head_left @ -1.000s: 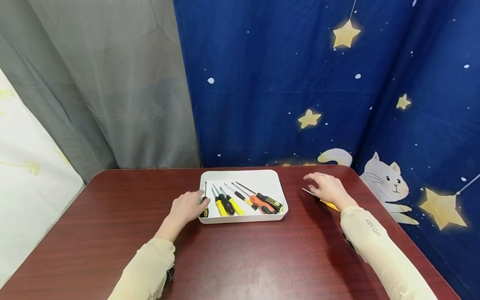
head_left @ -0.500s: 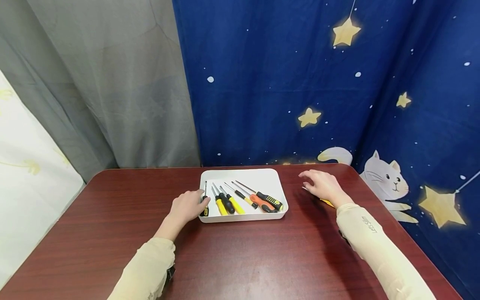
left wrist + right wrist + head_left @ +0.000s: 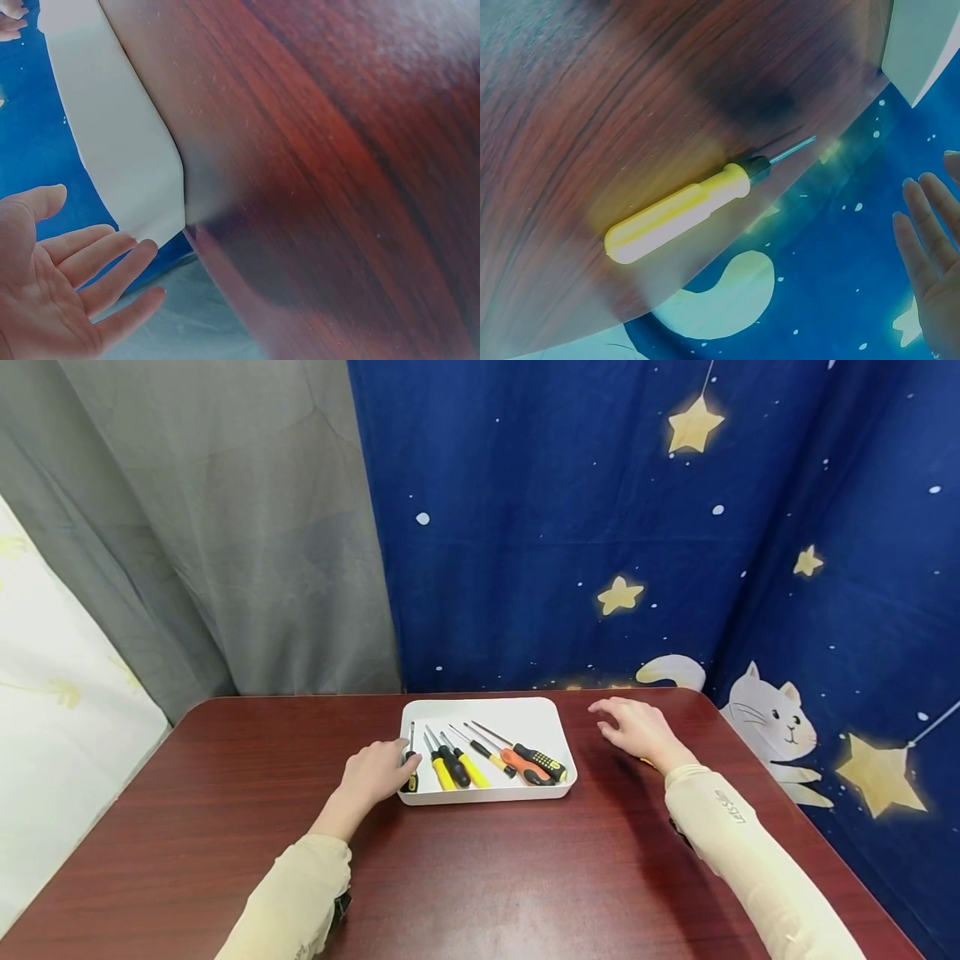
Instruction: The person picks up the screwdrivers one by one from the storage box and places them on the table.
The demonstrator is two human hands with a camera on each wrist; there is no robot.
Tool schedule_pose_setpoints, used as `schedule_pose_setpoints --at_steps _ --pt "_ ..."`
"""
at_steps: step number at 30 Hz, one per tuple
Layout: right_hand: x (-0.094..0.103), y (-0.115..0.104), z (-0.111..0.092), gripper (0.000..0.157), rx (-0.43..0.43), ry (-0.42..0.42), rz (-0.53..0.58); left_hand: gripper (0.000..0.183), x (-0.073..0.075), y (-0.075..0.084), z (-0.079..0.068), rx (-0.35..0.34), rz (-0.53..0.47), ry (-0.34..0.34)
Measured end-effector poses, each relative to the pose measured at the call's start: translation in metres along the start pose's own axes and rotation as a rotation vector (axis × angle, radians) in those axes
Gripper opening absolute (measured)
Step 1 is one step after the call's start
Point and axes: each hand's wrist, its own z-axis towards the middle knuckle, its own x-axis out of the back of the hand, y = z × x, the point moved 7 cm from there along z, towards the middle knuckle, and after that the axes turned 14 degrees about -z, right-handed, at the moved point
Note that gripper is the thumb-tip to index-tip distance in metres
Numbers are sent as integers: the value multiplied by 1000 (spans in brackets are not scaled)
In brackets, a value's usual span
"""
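At the left end of a white tray (image 3: 517, 712) is my left hand (image 3: 375, 771), fingers extended against the outer wall, as the left wrist view shows. Several screwdrivers lie in the tray. Among them are one with an orange and black handle (image 3: 527, 768), one with a black, yellow-dotted handle (image 3: 542, 762) and a yellow-handled one (image 3: 472, 772). My right hand (image 3: 637, 729) hovers over the table right of the tray, holding nothing, its fingers spread. Beneath it lies another yellow screwdriver (image 3: 679, 216), mostly hidden by the hand in the head view.
The dark red wooden table (image 3: 480, 868) has rounded far corners. Behind it hang a grey curtain (image 3: 247, 527) and a blue curtain (image 3: 525, 527) with stars and a cat. A white cloth (image 3: 52, 718) hangs at the left.
My right hand has shifted left toward the tray, covering more of the loose screwdriver in the head view. The left hand and the tray have stayed put.
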Motion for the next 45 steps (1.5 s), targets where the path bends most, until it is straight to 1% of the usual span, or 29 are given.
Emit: schedule_pose_setpoints --at_steps 5,16,28,34,41,45 --pt "-1 -4 4 28 -2 -6 4 39 0 0 0 -3 -4 8" --pt "0 -17 12 26 25 5 22 37 0 -1 0 -8 -6 16" --pt "-2 -30 18 27 52 22 37 42 -1 -2 0 -3 -1 4" --pt "-1 -34 21 27 61 39 35 41 -1 -3 0 -6 -3 11" --pt "-4 -39 24 27 66 23 28 39 -1 -4 1 -12 -3 16" --pt "-4 -44 26 27 73 30 35 40 -2 -3 1 -10 -3 11"
